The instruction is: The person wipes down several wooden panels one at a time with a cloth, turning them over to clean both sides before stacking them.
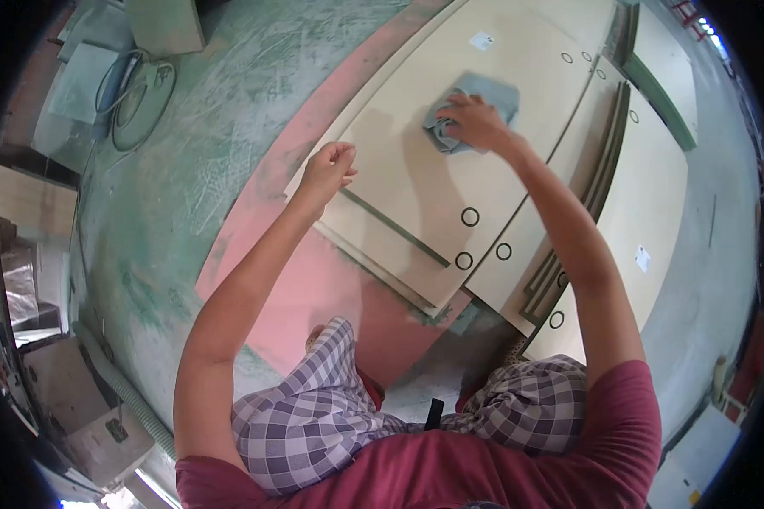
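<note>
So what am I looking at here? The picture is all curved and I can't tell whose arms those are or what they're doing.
The picture comes from a camera worn on a person's head, looking down, so the arms are that person's own; the wide lens bends everything. The person crouches over pale beige flat wooden panels with small round drilled holes, stacked on a dusty green and pink floor. The right hand presses a crumpled grey-blue cloth against the top panel. The left hand is loosely closed and rests at that panel's near edge; I cannot tell whether it holds anything. More panels lie to the right.
</note>
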Available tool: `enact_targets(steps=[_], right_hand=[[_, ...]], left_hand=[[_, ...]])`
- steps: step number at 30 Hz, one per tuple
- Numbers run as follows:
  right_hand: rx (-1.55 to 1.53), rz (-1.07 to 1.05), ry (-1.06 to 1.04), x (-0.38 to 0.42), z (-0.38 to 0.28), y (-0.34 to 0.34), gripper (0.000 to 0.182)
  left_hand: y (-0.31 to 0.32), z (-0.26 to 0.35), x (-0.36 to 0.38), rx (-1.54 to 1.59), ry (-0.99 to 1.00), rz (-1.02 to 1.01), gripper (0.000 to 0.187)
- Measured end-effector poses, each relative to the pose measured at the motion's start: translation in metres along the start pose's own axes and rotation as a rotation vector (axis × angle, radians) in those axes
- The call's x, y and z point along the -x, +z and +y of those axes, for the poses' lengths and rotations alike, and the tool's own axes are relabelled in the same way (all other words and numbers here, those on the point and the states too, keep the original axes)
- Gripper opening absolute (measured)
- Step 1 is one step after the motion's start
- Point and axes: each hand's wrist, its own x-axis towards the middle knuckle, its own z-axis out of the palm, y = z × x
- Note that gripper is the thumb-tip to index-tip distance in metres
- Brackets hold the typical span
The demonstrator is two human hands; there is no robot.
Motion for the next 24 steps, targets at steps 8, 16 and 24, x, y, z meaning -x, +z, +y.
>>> enact_targets(steps=[8, 16, 24], right_hand=[[-0.081, 0.062, 0.189, 0.070, -0.017, 0.051, 0.036], [-0.542, -0.212, -0.087, 0.034, -0.031, 0.002, 0.037], [0.043, 0.327, 0.044, 0.053, 0.000, 0.072, 0.041]], left_hand=[[-0.009, -0.043, 0.002, 0.022, -0.131, -0.028, 0.041], [-0.023, -0.072, -0.013, 0.048, -0.144, -0.059, 0.038], [-0.007, -0.084, -0.023, -0.061, -0.183, 0.049, 0.030]])
